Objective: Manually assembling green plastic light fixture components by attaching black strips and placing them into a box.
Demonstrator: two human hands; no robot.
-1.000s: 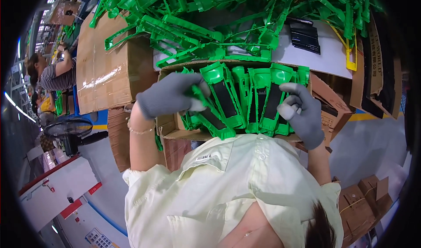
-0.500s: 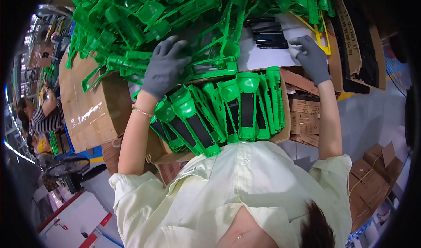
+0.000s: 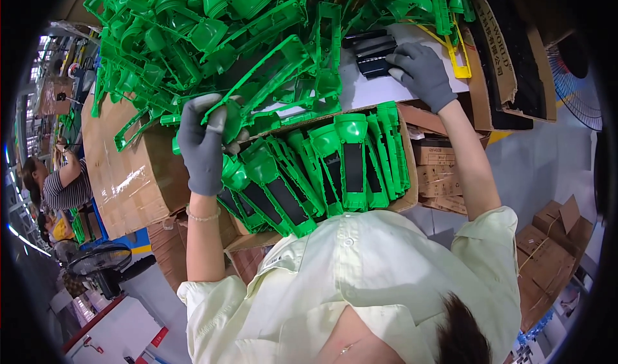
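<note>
My left hand, in a grey glove with pale fingertips, is closed on a green plastic flashlight housing half. The piece has a long open handle frame slanting up to the right; its wider end lies in my fingers. My right hand, also gloved, pinches at the right ends of several flat black strips on a white surface. Just in front of me, a cardboard box holds upright green housings, several with black panels in their handles.
A large heap of green housings covers the far left and middle. A yellow frame piece lies right of the strips. Cardboard boxes flank the left, with more at right. A co-worker and a fan are at far left.
My left hand has moved left and nearer, and now lifts a green housing half from the heap. My right hand has moved left onto the black strips, which have shifted slightly.
</note>
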